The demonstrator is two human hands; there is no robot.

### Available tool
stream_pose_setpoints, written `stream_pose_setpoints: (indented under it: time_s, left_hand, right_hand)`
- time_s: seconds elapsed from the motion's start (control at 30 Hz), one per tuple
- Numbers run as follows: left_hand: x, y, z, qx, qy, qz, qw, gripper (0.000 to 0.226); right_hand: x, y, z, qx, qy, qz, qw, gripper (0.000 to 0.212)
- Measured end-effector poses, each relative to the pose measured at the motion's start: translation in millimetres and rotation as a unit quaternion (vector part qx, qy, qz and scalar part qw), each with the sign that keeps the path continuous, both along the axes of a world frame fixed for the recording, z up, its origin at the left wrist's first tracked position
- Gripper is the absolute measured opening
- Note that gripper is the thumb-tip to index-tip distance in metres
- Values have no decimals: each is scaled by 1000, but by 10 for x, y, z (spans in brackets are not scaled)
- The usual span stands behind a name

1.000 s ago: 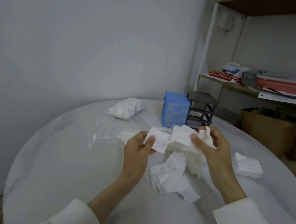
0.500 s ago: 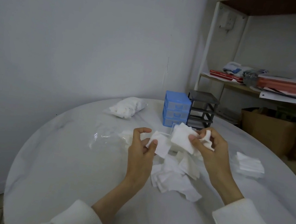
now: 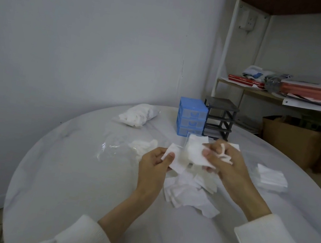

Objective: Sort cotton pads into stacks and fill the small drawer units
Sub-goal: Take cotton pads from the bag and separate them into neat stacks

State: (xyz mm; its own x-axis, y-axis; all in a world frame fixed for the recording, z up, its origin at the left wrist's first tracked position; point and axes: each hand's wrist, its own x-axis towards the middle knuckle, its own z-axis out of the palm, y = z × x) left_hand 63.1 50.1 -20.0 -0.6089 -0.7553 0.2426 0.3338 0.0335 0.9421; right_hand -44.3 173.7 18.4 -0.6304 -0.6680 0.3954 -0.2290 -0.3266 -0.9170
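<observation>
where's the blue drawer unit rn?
Head view: the blue drawer unit stands at the far side of the round table, touching the dark drawer unit on its right, with the bag of cotton pads to its left.

Hands now apart: the left hand (image 3: pixel 154 161) pinches a single cotton pad (image 3: pixel 174 159) pulled free, no longer sharing one bunch with the right hand (image 3: pixel 227 164). Right hand's bundle of pads (image 3: pixel 196 151) is smaller; the pads that hung below it now lie on the loose pile (image 3: pixel 188 193).
</observation>
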Motion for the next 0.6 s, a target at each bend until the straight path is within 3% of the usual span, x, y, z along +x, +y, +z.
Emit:
stream_pose_setpoints:
  time_s: [0.1,0.23,0.37,0.43,0.5,0.53,0.6]
  left_hand:
    - [-6,-9,-8,1,-11,4,1000,9]
    - [2,5,19,-4,-7,-7,1000,9]
    - [6,16,38,-26,-3,-20,999,15]
    - [7,20,46,-27,0,-22,999,16]
    - [7,18,52,-18,2,-26,1000,15]
    - [9,16,54,-14,3,-28,1000,15]
    - [12,12,52,-9,4,-26,1000,13]
  right_hand:
    - [77,-48,-41,73,79,55,993,29]
    - [21,-76,-117,100,87,38,991,15]
    - [8,-77,-125,100,81,13,992,33]
    - [16,-75,-114,108,81,16,991,14]
    - [23,-66,-112,109,80,11,991,10]
    - [34,-61,-103,101,91,9,991,13]
    - [39,-61,-81,73,125,-11,989,47]
